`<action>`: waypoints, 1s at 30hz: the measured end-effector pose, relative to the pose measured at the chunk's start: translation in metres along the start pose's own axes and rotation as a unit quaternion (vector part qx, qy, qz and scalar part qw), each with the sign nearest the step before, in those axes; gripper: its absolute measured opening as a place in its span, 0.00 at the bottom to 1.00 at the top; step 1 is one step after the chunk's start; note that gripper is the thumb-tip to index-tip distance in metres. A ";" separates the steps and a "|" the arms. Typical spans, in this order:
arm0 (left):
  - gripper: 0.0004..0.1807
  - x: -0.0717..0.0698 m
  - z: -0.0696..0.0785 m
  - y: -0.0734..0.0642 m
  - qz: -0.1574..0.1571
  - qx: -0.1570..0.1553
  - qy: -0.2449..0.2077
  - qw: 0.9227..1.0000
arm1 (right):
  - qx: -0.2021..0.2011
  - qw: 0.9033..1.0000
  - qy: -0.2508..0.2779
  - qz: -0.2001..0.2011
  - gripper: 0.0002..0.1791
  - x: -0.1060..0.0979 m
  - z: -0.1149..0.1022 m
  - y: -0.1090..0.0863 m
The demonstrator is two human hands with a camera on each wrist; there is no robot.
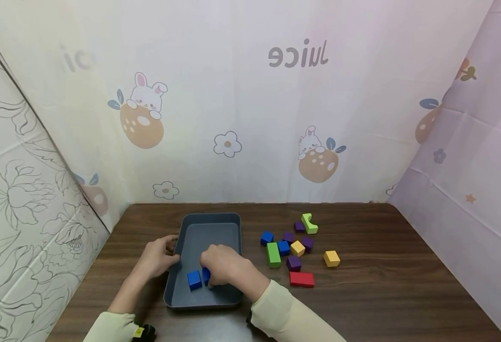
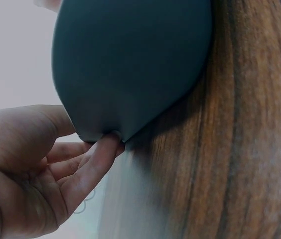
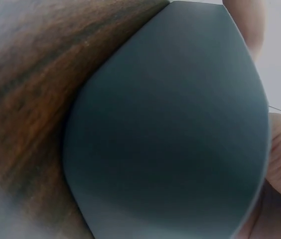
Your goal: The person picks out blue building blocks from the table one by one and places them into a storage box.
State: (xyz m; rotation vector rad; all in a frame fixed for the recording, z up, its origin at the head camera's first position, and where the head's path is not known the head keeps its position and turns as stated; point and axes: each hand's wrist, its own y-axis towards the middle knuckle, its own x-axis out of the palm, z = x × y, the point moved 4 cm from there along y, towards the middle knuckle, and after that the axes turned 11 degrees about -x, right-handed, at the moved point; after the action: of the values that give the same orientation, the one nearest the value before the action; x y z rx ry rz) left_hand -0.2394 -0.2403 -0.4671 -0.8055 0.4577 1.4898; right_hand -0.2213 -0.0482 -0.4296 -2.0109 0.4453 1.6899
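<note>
A dark grey tray (image 1: 209, 221) lies on the wooden table, a blue cube (image 1: 194, 280) resting near its front left. My right hand (image 1: 225, 266) reaches over the tray's right wall and pinches a second blue cube (image 1: 207, 275) beside the first, low over the tray floor. That cube is partly covered by the fingers. At the tray's left side my left hand (image 1: 158, 256) holds the wall, thumb near the rim. The left wrist view shows its fingertips (image 2: 111, 139) at the wall's lower edge. From the right wrist, the tray wall (image 3: 170, 124) hides the fingertips and cube.
Right of the tray sit several blocks: blue cubes (image 1: 267, 238), purple cubes (image 1: 293, 263), yellow cubes (image 1: 331, 259), a green block (image 1: 273, 255), a red block (image 1: 302, 279) and a light green arch (image 1: 309, 223). Patterned curtains (image 1: 250, 166) stand behind the wooden table (image 1: 383, 285).
</note>
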 end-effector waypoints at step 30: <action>0.32 -0.001 0.001 0.000 -0.002 0.006 -0.001 1.000 | 0.021 0.994 0.094 0.052 0.20 -0.041 0.033 -0.038</action>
State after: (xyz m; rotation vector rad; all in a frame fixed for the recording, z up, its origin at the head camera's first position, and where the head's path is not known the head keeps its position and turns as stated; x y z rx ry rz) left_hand -0.2393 -0.2408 -0.4656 -0.7944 0.4625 1.4821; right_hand -0.2360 -0.0002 -0.3876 -2.1583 0.6558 1.5432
